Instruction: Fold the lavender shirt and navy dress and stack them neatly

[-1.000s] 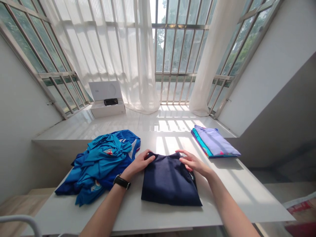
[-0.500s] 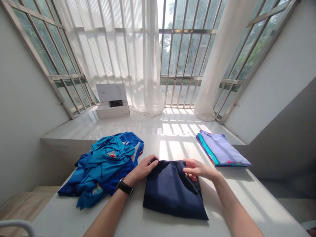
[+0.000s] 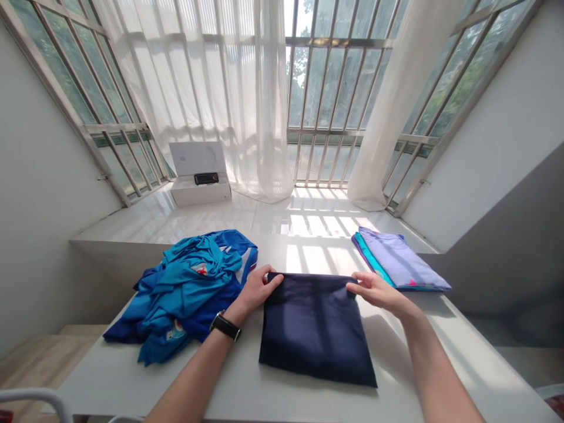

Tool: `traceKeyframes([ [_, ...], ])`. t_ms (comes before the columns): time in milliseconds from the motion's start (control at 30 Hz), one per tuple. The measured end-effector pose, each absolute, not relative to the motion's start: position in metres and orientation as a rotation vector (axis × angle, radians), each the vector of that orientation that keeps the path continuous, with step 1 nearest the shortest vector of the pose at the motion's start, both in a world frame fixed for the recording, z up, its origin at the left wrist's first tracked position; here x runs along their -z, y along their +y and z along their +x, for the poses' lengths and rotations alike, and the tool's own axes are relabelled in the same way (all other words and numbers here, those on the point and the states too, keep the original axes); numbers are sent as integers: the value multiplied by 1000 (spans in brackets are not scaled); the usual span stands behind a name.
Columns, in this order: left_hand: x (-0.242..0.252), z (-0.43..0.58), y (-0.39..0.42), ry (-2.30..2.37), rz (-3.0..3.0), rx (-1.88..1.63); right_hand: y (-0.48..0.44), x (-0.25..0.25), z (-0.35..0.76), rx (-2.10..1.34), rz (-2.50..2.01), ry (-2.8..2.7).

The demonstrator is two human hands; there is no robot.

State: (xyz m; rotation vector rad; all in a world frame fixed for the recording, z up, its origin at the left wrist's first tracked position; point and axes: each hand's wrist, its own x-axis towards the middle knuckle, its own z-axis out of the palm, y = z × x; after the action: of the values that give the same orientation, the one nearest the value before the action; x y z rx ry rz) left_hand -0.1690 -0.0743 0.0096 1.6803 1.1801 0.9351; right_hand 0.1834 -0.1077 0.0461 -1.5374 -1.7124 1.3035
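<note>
On the white surface (image 3: 445, 352), a dark navy cloth (image 3: 316, 329) is laid out flat, near the middle of the surface and close to its near edge. Its far edge is pulled straight and is held up by two hands. The far left corner is held by the left hand (image 3: 259, 289), and the far right corner is held by the right hand (image 3: 378, 292). The fingers of both hands are closed on the cloth, gripping it at the corners. A black watch (image 3: 225, 325) is worn on the left wrist.

Just beside the cloth, on the left, a messy pile of bright blue clothes (image 3: 187, 294) is heaped up. Its edge is close to the left hand. On the far right of the surface, a neat folded stack of light purple and teal clothes (image 3: 399, 263) is laid down, just past the right hand.

Stripes of sun are seen across the surface. Farther away, a shiny white ledge (image 3: 154, 226) is seen. A white box (image 3: 200, 192) is set on it, with its lid (image 3: 194, 158) standing open. A small black thing (image 3: 206, 178) is lying in the box. White curtains (image 3: 264, 100) are hung by the barred windows (image 3: 335, 76).
</note>
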Motion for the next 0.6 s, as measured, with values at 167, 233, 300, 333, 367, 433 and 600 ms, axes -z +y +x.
traceKeyframes([
  [167, -4, -170, -77, 1414, 2069, -961, -103, -32, 187, -911, -1669, -1872],
  [233, -6, -172, -78, 1398, 2136, -924, -101, -26, 187, -796, -1678, -1897],
  [300, -9, -172, -79, 1301, 2133, -907, -99, -21, 187, -731, -1708, -1904],
  [333, -11, -172, -79, 1224, 2112, -910, -98, -19, 187, -710, -1729, -1906],
  [367, -13, -172, -80, 1139, 2081, -918, -98, -17, 187, -697, -1743, -1909],
  [433, -15, -171, -80, 989, 2012, -940, -96, -14, 187, -690, -1731, -1919],
  [600, -13, -167, -85, 983, 2058, -879, -90, -4, 189, -754, -1662, -1866],
])
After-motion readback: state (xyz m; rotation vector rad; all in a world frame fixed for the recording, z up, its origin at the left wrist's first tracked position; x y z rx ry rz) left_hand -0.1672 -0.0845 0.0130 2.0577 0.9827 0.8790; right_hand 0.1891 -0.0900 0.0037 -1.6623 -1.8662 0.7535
